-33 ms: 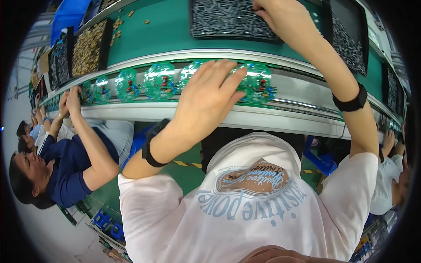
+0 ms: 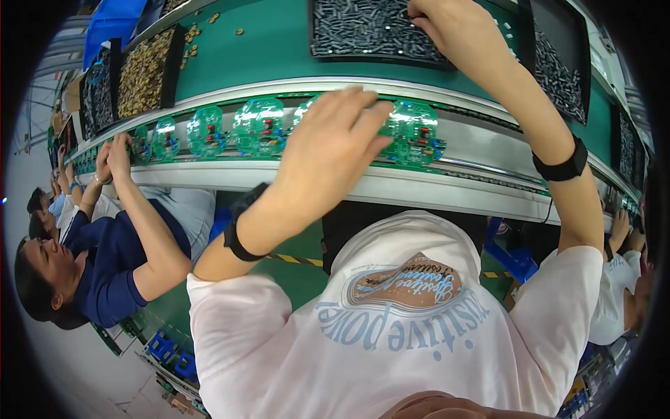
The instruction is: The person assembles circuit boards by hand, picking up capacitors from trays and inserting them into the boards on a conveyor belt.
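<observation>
Green boards [image 2: 259, 127] line mid-frame; my left hand [image 2: 333, 150] rests there, fingers together. Right hand [image 2: 447, 24] pinches parts in the top tray [image 2: 363, 31].

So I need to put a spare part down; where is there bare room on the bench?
Bare green bench top lies between the tray of gold parts and the tray of dark parts. The conveyor rail is crowded with green circuit boards, and the left hand covers one.

The left hand [image 2: 335, 150] covers the green round-edged circuit board [image 2: 412, 133] lying under it on the conveyor rail, so what its fingertips touch cannot be told. Above that board, the right hand [image 2: 447, 24] is cut by the top edge over the black tray of small dark parts [image 2: 363, 31], its fingertips unseen.
</observation>
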`<state>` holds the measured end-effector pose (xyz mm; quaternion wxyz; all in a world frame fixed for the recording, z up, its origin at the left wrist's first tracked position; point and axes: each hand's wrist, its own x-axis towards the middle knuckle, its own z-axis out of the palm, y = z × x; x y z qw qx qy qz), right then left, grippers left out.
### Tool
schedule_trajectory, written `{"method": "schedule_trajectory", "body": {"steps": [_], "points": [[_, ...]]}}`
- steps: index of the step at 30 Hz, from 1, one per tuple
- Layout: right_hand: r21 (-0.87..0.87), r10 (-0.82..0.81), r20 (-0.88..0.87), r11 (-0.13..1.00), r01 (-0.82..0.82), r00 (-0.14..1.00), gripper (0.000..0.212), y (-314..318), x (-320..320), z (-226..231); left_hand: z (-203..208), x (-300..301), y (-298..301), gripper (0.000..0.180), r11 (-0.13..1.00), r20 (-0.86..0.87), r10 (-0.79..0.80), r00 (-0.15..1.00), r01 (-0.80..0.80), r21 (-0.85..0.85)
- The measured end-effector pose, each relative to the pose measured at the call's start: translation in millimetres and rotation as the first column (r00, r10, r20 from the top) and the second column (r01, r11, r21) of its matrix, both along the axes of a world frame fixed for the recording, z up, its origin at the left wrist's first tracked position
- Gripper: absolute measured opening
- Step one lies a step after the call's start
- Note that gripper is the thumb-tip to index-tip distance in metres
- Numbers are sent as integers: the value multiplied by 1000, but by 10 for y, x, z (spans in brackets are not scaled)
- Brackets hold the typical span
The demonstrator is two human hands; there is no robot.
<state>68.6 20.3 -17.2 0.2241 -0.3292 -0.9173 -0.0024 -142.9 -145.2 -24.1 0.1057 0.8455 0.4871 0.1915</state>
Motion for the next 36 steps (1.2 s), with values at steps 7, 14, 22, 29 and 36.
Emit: {"method": "schedule_trajectory", "body": {"steps": [7,14,22,29,36], "points": [[49,18,140,998,-25,990,12,53,-112,-45,231,-196,916,38,963,-20,118,993,-109,245],[50,47,91,997,-51,995,12,72,-82,125,240,-90,1510,49,992,-55,64,996,-58,110],[-624,-222,-272,782,4,936,13,-434,280,493,118,33,1880,17,983,154,-77,985,49,176],[-878,-437,-478,274,-393,762,19,-807,769,62,241,104,1701,16,929,172,-171,970,100,356],[-854,-545,-519,359,-376,658,18,-1201,694,-94,408,83,1226,13,981,296,-119,948,66,184]]}}
